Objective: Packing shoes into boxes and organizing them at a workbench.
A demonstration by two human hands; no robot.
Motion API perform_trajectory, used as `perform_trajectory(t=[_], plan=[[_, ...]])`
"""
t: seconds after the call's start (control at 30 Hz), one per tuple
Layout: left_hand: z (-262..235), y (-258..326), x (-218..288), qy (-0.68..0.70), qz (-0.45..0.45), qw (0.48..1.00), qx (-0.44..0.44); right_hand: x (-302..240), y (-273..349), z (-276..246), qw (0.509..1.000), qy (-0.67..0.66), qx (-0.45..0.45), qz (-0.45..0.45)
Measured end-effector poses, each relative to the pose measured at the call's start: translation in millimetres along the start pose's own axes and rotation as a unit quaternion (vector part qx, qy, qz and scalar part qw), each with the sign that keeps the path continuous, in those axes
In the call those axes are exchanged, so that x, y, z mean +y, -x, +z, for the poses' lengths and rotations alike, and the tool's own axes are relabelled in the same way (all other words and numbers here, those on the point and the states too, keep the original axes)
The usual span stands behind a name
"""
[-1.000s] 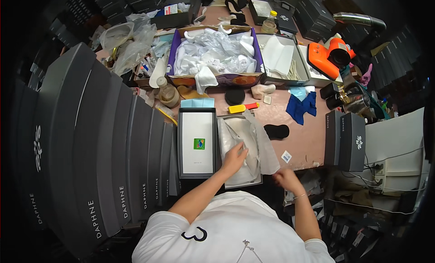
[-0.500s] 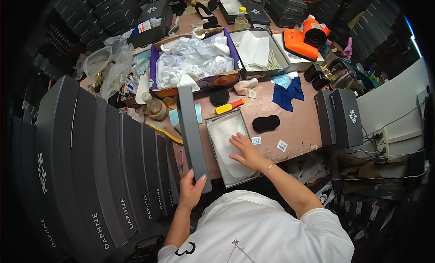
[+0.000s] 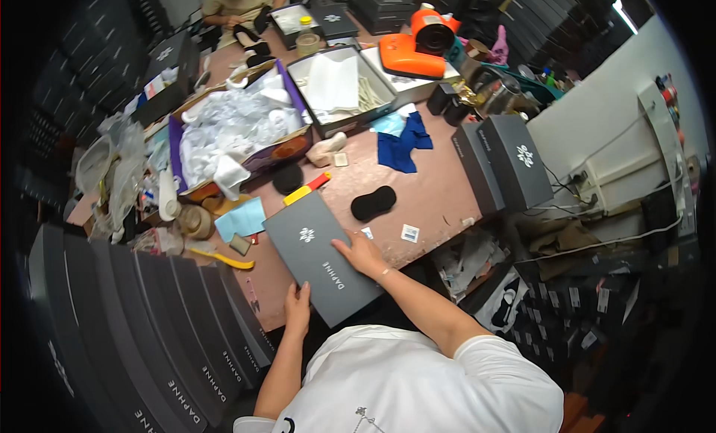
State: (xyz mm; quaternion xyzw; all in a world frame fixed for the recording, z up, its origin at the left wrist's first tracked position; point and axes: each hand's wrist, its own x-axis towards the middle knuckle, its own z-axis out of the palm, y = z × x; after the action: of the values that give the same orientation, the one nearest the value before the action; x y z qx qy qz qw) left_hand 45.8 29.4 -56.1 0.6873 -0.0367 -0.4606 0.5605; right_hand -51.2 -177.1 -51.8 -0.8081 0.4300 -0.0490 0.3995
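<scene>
Head view: a grey lidded box (image 3: pixel 322 256) is laid at the worktop's (image 3: pixel 432 187) near edge. Its near corner is gripped by the left hand (image 3: pixel 297 308); the right hand (image 3: pixel 363 254) is pressed flat, fingers spread, on its lid. A black pad (image 3: pixel 373 202) is just beyond.

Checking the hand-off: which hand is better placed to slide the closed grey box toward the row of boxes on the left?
Probably the right hand: it lies flat on the lid of the grey box, while the left hand only grips its near edge.
</scene>
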Motion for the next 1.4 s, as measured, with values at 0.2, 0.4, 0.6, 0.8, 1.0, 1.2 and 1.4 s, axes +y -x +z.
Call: perform_trajectory(t=[0.2,0.4,0.6,0.8,1.0,1.2,1.4], plan=[[5,-1,12,0.081,-0.089,0.992,-0.044,32,-3,-7,0.984,-0.156,-0.078,-0.042],[156,-11,68,0.006,0.086,0.948,-0.305,80,14,-220,0.903,-0.411,-0.043,0.118],[317,-79,59,-0.056,-0.096,0.898,-0.426,168,-18,-319,0.983,0.078,0.164,0.016],[378,-116,-10,-0.073,-0.142,0.911,-0.380,271,-33,-434,0.908,0.212,0.318,0.169],[375,-95,32,-0.075,-0.158,0.921,-0.348,286,-70,-442,0.887,0.178,0.318,0.285],[374,-107,13,-0.118,-0.115,0.937,-0.309,270,-94,-433,0.906,0.164,0.315,0.230],[381,-112,-16,-0.144,0.079,0.959,-0.232,275,-74,-430,0.885,0.216,0.325,0.254]])
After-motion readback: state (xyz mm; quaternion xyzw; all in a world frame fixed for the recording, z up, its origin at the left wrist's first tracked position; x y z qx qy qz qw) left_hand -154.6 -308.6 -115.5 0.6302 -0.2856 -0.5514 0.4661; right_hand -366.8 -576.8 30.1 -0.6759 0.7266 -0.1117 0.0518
